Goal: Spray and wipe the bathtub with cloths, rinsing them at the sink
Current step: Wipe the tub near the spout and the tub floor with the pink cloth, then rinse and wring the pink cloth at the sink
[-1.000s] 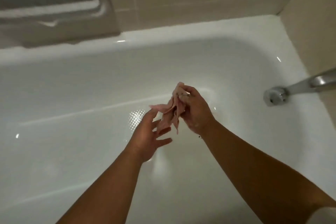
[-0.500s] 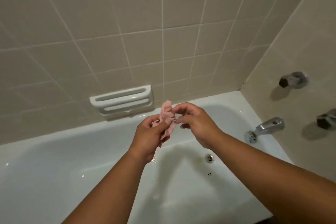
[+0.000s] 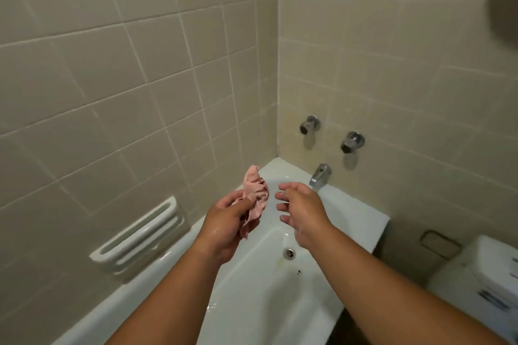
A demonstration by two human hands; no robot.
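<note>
Pink cloth (image 3: 256, 190) bunched in my left hand (image 3: 229, 221), fingers curled round it, above the tub (image 3: 252, 302) (drain end). My right hand (image 3: 301, 210) hovers just beside, fingers loose, holding nothing.

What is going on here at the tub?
A person leans over the white tub. The left hand grips a crumpled pink cloth above it. The right hand, close by, has loose fingers and holds nothing. Neither hand touches the tub, and both look wet.
</note>
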